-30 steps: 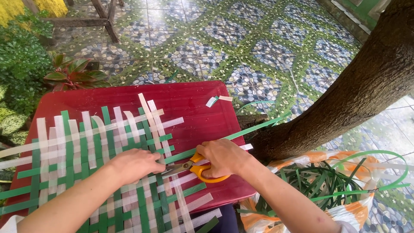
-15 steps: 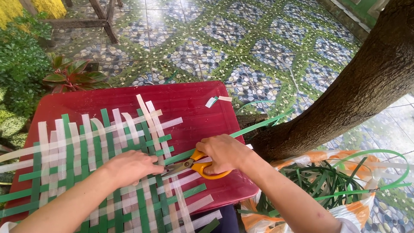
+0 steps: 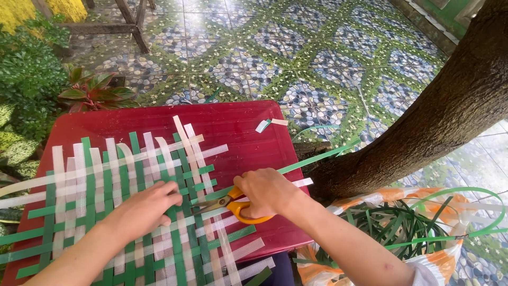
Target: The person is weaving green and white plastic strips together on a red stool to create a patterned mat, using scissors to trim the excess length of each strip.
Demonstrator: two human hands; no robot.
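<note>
Patterned green and blue floor tiles spread behind a red table point(image 3: 238, 124), with leafy plants point(image 3: 32, 79) at the far left. On the table lies a woven mat point(image 3: 106, 212) of green and white strips. The left hand point(image 3: 145, 209) presses flat on the weave, fingers together and slightly curled. Just right of it, the right hand point(image 3: 264, 193) is clamped around orange-handled scissors point(image 3: 230, 204), blades pointing left over a green strip point(image 3: 317, 158). Further right stand a tree trunk point(image 3: 423, 127) and a bag of green strips point(image 3: 391, 228).
</note>
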